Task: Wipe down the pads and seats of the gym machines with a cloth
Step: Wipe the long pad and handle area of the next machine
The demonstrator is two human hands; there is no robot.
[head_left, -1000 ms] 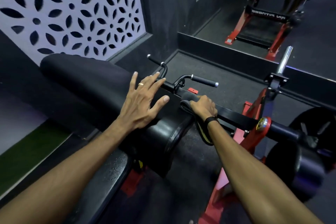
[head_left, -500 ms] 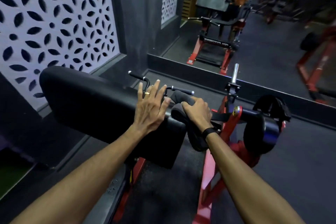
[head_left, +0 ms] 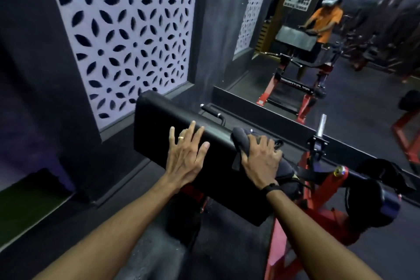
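A long black pad [head_left: 156,120] of a red-framed gym machine runs from the upper left toward the lower right in the head view. My left hand [head_left: 185,159] lies flat on the pad's top, fingers spread, a ring on one finger. Just to its right, my right hand [head_left: 261,159] presses a dark cloth [head_left: 241,137] onto the pad's top right edge. The cloth bunches under the palm and hangs over the pad's right side.
A wall mirror [head_left: 363,63] ahead reflects the machine and a person in an orange shirt. Black handles [head_left: 212,114] stick out beyond the pad. A chrome weight peg [head_left: 321,125], a red frame [head_left: 322,188] and a round black roller [head_left: 372,202] stand at the right. A patterned panel [head_left: 127,34] fills the left wall.
My view has lifted, showing more of the mirror. My right hand with the cloth has moved up from the pad's end onto its top edge. My left hand stays flat on the pad.
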